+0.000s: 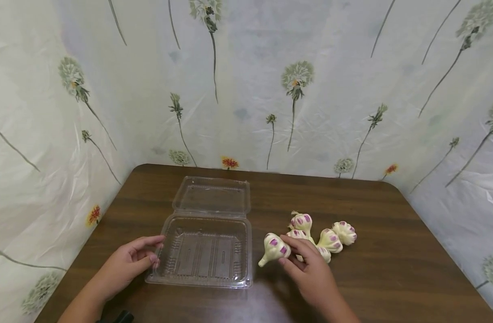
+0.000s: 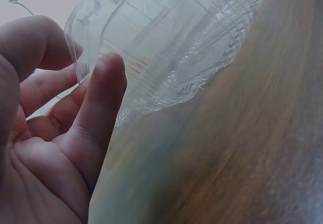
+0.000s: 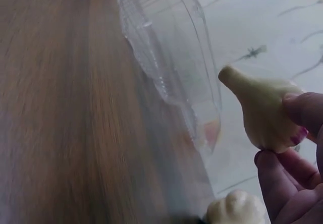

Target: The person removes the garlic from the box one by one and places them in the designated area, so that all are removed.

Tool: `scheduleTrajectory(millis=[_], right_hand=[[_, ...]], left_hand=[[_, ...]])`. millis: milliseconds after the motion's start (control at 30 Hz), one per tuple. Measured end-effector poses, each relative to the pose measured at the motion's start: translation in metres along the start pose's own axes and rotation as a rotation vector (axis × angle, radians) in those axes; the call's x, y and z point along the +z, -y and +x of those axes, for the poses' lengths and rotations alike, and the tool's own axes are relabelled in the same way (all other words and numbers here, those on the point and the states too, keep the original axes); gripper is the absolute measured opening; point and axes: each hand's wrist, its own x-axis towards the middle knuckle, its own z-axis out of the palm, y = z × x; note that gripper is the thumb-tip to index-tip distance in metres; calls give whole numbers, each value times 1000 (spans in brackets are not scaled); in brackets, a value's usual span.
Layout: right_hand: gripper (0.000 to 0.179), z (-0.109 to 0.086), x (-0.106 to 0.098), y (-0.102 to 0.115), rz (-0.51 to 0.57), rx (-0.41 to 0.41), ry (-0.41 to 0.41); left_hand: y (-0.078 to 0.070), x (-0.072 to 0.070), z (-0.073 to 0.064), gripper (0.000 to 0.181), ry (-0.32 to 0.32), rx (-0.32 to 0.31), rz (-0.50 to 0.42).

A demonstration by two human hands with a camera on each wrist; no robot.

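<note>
A clear plastic clamshell container (image 1: 209,282) lies with its lid (image 1: 212,196) folded back, away from me. My left hand (image 1: 129,259) pinches its left rim; in the left wrist view the thumb (image 2: 103,90) is on one side of the rim and the fingers on the other. Between thumb and fingers, my right hand (image 1: 309,269) holds a white garlic bulb (image 1: 274,247) with purple patches, its stem pointing left toward the container. Several more bulbs, one of them a garlic bulb (image 1: 330,241) with purple streaks, are clustered just beyond the right hand, partly hidden by it.
The dark wooden table (image 1: 392,269) has rounded far corners. Behind and beside it hangs a pale sheet (image 1: 246,89) printed with dandelions. A small black object (image 1: 124,316) shows at the bottom edge near the left forearm.
</note>
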Motion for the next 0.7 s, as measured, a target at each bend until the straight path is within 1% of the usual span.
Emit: scheduleTrajectory(millis=[167,267,467,600,700], right_hand=[[48,-5,-9,-1,-4,-37,-18],[48,-7,-15,0,-19,-38,-37],[48,-13,-28,1,-111,10,-94],[48,-16,-37,-1,-145,45,-105],[47,-18,-46,-2,-178,50,-121]], left_hand=[[0,0,1,43,0,3,2],[-1,0,2,43,-5,-7,9],[-3,-1,2,44,-12,-27,21],[-3,0,1,44,-6,-22,13],[-2,0,1,44,-7,-19,6]])
